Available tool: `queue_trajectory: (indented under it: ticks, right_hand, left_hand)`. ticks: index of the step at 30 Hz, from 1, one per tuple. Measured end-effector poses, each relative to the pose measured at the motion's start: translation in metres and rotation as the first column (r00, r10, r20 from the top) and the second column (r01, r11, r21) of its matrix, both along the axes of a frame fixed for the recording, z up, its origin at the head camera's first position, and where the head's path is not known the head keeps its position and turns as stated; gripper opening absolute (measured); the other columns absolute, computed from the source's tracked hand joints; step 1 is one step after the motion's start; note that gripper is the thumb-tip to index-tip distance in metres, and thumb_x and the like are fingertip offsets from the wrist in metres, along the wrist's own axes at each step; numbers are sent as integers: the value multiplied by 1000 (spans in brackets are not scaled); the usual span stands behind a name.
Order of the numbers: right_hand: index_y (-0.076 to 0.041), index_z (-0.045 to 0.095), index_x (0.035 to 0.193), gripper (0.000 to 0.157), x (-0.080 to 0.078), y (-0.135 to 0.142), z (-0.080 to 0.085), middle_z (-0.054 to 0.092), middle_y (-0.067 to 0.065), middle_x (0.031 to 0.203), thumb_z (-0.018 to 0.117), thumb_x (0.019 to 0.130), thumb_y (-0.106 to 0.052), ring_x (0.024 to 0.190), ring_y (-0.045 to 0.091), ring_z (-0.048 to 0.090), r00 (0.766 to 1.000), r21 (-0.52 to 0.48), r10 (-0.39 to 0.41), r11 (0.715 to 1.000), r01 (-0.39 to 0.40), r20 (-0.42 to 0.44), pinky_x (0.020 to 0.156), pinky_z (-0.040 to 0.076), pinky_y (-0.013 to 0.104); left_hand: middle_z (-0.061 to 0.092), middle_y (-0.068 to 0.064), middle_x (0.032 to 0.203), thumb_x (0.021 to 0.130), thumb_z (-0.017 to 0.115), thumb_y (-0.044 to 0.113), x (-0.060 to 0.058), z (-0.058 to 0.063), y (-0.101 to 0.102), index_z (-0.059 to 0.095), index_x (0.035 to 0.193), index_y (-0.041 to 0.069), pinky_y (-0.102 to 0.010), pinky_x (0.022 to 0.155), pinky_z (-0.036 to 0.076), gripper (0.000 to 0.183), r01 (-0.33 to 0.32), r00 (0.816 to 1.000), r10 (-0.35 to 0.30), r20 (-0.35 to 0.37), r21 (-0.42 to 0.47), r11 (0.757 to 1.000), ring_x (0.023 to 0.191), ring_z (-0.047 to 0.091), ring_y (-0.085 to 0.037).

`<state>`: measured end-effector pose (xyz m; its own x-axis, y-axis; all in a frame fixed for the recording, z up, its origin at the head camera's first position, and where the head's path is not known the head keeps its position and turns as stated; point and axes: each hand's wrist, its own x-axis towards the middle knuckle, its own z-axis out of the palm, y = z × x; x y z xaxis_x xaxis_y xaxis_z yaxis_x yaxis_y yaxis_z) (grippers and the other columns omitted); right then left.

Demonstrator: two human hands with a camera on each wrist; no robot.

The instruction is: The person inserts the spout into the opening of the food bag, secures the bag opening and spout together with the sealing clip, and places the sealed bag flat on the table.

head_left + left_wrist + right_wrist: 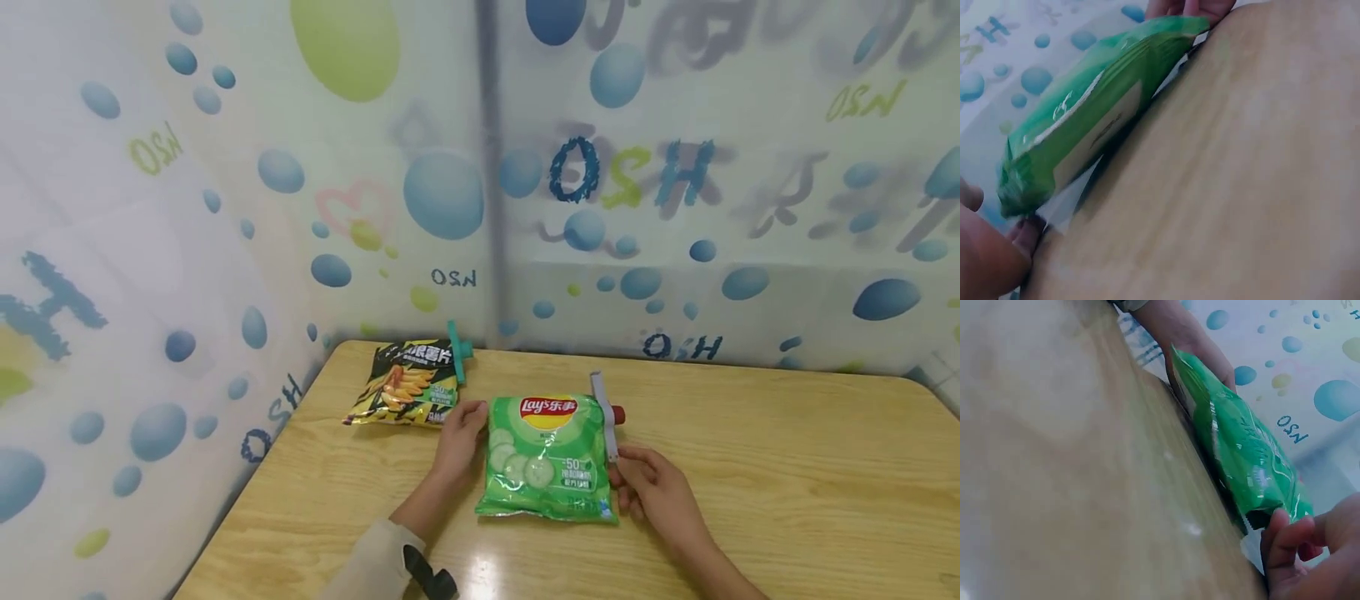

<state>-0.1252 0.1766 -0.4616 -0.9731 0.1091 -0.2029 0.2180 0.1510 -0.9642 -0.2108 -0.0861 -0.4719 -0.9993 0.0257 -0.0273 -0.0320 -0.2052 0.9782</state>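
Observation:
A green Lay's chip bag (pixel 543 458) lies front side up on the wooden table, its far end in the left wrist view beside my other hand. Along its right edge runs a grey bag clip (pixel 603 412) with a red cap (pixel 618 414). My right hand (pixel 660 496) pinches the clip's lower end with thumb and curled fingers, close to the bag's corner in the right wrist view. At the opposite edge, my left hand (pixel 459 442) rests alongside the bag, a fingertip touching its end and the thumb apart from it in the left wrist view.
Behind and left lies a black and yellow chip bag (pixel 412 385) with a teal clip (pixel 457 352) on its right edge. The wooden table (pixel 795 467) meets a patterned curtain (pixel 675 250) at the back and left. A black strap (pixel 429 573) sits on my left sleeve.

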Motion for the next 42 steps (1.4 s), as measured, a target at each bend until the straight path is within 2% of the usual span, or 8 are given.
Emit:
queue_trajectory:
  ticks: [6, 10, 14, 18, 21, 27, 37, 42]
  right_hand:
    - [-5, 47, 129, 32, 33, -7, 1, 63, 9, 93, 53, 100, -18, 64, 18, 56, 1000, 140, 8, 990, -5, -22, 53, 47, 28]
    - [-12, 52, 126, 30, 48, -12, 3, 62, 8, 96, 57, 98, -19, 68, 17, 59, 997, 193, 10, 981, 5, -80, 60, 50, 28]
    - [-19, 61, 123, 28, 56, -15, 0, 63, 3, 100, 62, 95, -16, 77, 13, 62, 976, 251, 9, 967, 48, -218, 66, 52, 26]
    - [-28, 72, 110, 25, 59, -16, -4, 63, -9, 102, 68, 90, -13, 89, 8, 62, 949, 381, 29, 919, 98, -315, 73, 52, 24]
    - [-30, 74, 101, 24, 56, -19, -4, 62, -12, 100, 71, 87, -11, 87, 6, 60, 951, 431, 39, 896, 102, -306, 72, 51, 23]
    - [-27, 74, 96, 21, 42, -21, -5, 61, -7, 96, 74, 85, -9, 78, 9, 59, 963, 406, 32, 910, 83, -269, 65, 50, 24]
    - [-21, 75, 97, 17, 14, -16, -12, 64, -6, 91, 73, 85, -9, 75, 9, 60, 909, 385, 48, 914, 128, -415, 63, 51, 23]
    - [-20, 75, 97, 14, 1, -15, -12, 65, -6, 91, 73, 86, -11, 78, 9, 60, 915, 402, 51, 907, 125, -399, 64, 50, 23]
  left_hand:
    - [39, -28, 140, 98, 55, 19, 44, 8, -18, 34, 137, -9, -47, 107, 30, 52, 159, 974, -196, -112, -278, 947, 130, 37, -40]
    - [34, -30, 143, 97, 57, 14, 67, 10, -28, 31, 140, -8, -45, 106, 31, 56, 265, 938, -315, -145, -287, 920, 131, 35, -43]
    - [40, -28, 140, 93, 59, 6, 78, 7, -32, 34, 140, -8, -35, 102, 38, 54, 293, 916, -352, -192, -280, 914, 127, 42, -41]
    - [49, -23, 134, 90, 63, 4, 79, 3, -31, 43, 136, -5, -35, 99, 41, 51, 228, 915, -318, -246, -335, 914, 121, 49, -36]
    - [57, -17, 127, 88, 66, 5, 76, 3, -28, 51, 130, -2, -35, 94, 45, 46, 136, 929, -256, -266, -400, 906, 114, 55, -32]
    - [63, -10, 101, 83, 70, 1, 72, 9, -21, 60, 116, -1, -26, 73, 47, 35, -9, 954, -126, -274, -441, 897, 90, 58, -26]
    - [61, -4, 83, 80, 74, 1, 50, -2, -11, 66, 106, 3, -24, 64, 47, 27, -132, 941, -51, -335, -502, 855, 71, 55, -13]
    - [61, -8, 85, 80, 74, -1, 38, -6, -7, 67, 106, 1, -24, 58, 49, 27, -145, 945, -12, -327, -451, 881, 63, 59, -15]
